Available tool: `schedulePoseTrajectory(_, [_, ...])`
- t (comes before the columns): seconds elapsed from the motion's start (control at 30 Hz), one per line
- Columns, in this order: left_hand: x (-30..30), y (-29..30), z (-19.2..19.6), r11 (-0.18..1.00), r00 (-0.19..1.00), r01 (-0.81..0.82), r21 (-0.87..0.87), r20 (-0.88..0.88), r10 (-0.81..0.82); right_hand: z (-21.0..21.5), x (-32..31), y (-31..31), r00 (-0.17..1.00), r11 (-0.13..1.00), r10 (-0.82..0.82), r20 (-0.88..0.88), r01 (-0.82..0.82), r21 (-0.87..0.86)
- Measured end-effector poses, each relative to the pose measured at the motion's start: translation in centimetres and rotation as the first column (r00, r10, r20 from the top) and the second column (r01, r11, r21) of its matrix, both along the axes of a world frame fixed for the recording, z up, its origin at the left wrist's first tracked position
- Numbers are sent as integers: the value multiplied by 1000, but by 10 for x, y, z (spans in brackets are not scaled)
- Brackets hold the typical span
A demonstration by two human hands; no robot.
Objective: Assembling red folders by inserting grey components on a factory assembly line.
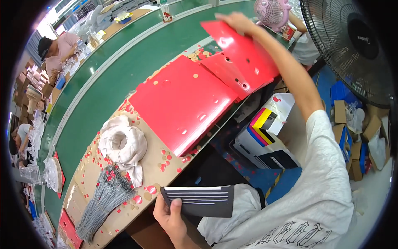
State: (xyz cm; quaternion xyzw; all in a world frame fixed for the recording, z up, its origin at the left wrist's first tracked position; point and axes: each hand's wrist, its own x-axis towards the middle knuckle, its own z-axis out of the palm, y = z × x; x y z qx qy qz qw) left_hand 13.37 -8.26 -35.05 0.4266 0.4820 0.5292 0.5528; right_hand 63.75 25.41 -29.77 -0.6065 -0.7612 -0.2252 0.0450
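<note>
L hand (170,218): closed round a dark card (199,200) w/ pale stripes, thumb on top, held low near the lap, by the bench edge.
R hand (234,20): arm stretched far fwd, fingers curled over top edge of a red sheet (238,50), lifted and tilted above the red stack (182,103).
Bench (89,172): white cloth (122,145), grey tie bundle (103,197), red and tan punched dots scattered.
Right side: black fan (352,45), boxes on floor.

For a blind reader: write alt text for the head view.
A person's right hand lifts a glossy red sheet off a stack of red sheets on a workbench, while the left hand holds a dark card. Nearby lie a white cloth and grey ties.
</note>
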Motion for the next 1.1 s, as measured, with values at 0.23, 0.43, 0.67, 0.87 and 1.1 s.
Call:
schedulePoseTrajectory(0.23, [-1,8,8,990,989,130,-57,-69,-134,-81,-55,-12,855,935,-328,-402,234,-265])
schedulePoseTrajectory(0.43, [10,26,9,984,988,142,-105,-45,-147,-96,-54,0,815,999,-24,-579,36,9])
schedulePoseTrajectory(0.67, [16,53,-8,985,985,155,-71,-65,-160,5,-222,-168,457,651,652,-606,-746,138])
schedulePoseTrajectory(0.87, [15,49,6,994,981,108,13,-161,-105,-10,-263,-246,273,368,726,-631,-930,21])
schedulePoseTrajectory(1.1, [4,47,16,993,990,96,69,-111,-88,-18,-264,-257,208,384,649,-731,-920,79])
